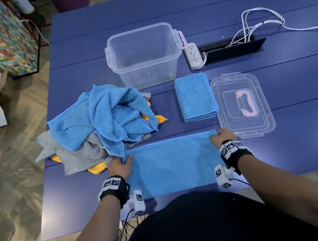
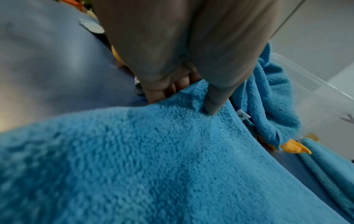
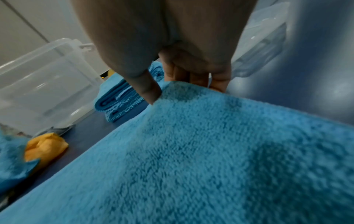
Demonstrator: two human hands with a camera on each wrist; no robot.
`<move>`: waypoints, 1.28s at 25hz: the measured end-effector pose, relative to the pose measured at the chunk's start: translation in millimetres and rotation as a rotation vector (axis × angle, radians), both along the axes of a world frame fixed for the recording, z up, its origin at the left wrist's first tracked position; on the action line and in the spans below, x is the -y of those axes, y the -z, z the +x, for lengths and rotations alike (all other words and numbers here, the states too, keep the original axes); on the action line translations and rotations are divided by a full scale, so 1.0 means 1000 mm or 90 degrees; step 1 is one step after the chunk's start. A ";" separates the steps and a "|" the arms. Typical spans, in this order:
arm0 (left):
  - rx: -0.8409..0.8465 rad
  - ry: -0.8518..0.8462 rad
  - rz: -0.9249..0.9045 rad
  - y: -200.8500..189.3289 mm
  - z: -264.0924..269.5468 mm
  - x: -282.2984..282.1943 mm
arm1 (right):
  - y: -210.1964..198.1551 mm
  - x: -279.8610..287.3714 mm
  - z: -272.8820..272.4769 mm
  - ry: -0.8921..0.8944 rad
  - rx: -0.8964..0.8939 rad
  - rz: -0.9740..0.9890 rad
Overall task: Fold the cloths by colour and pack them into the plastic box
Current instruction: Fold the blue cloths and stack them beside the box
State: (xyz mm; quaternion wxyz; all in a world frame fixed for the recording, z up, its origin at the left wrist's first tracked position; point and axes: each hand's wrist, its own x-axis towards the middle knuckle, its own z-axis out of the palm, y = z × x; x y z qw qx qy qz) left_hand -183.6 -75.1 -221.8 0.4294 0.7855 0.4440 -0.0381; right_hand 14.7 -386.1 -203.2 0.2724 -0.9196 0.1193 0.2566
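No readable text, small white tag (image 2: 242, 116) on the blue cloth (image 2: 172, 166) with a mark too blurred to read, wrist markers (image 1: 111, 182) patterned only

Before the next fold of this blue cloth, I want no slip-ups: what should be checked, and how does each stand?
1. Left hand pinches the far left corner of the blue cloth: ok.
2. Right hand pinches the far right corner: ok.
3. Cloth lies flat on the table: ok.
4. Cloth clear of the cloth pile: not ok, they touch.
5. Plastic box open: ok.
6. Edges underneath aligned: cannot tell.
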 end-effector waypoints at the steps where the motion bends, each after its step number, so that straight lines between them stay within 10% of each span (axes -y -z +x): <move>1: -0.002 0.010 0.014 0.002 -0.003 0.001 | 0.002 0.002 -0.003 -0.003 0.010 -0.012; 12: -0.045 -0.015 0.145 0.009 -0.001 0.010 | -0.001 0.004 -0.013 -0.002 0.066 0.003; 15: -0.038 -0.049 0.121 0.005 0.000 0.011 | -0.002 0.005 -0.019 -0.103 0.195 -0.070; 19: -0.091 -0.005 0.080 0.012 0.004 0.002 | 0.009 0.000 -0.030 -0.306 0.099 -0.020; 25: -0.008 -0.081 -0.016 -0.004 -0.005 0.009 | 0.011 0.007 -0.041 -0.313 0.149 -0.028; 28: -0.218 0.116 -0.066 -0.011 -0.014 0.002 | -0.001 0.006 -0.044 -0.428 0.078 -0.141; 32: -0.234 0.206 -0.058 -0.027 -0.001 -0.010 | -0.001 -0.004 -0.049 -0.496 0.101 -0.246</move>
